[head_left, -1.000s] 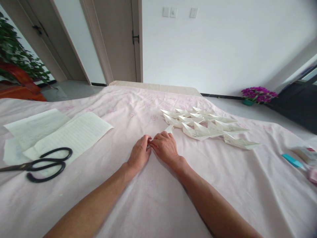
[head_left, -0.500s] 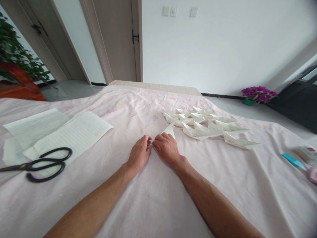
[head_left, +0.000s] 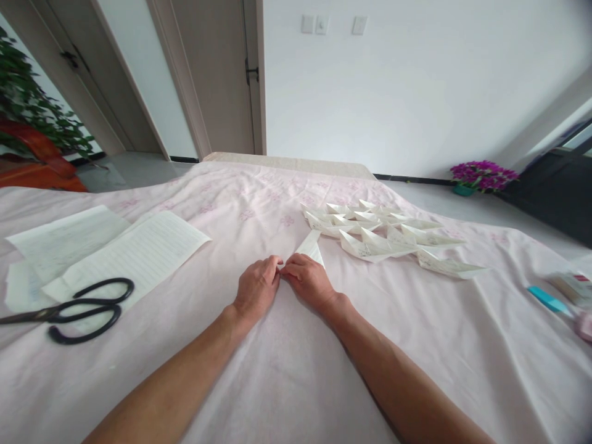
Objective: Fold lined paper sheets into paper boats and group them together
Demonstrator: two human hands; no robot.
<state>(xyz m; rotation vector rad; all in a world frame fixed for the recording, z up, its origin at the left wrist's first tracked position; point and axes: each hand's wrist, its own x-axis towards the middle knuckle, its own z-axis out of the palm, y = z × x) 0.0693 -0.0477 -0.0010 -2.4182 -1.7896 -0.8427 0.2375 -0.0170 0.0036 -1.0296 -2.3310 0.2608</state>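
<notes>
My left hand (head_left: pixel 258 285) and my right hand (head_left: pixel 309 279) meet at the middle of the pink cloth, fingertips nearly touching. Between and under them is a folded piece of paper (head_left: pixel 313 248), its pale pointed part sticking out beyond my right hand. Both hands have their fingers closed and pinch the paper's near end, which they mostly hide. Just beyond to the right stand several folded paper boats (head_left: pixel 377 245) in close rows.
Several loose lined sheets (head_left: pixel 139 246) lie at the left, with black-handled scissors (head_left: pixel 87 311) partly over them. At the right edge are a light-blue object (head_left: pixel 548 300), a small box (head_left: pixel 573 287) and a pink item (head_left: pixel 583 324). Doors and a white wall stand beyond the cloth-covered surface (head_left: pixel 296 382).
My hands have shifted slightly and stay pinched together. The folded paper's visible part now lies lower and shows more of its lined face beyond my right hand.
</notes>
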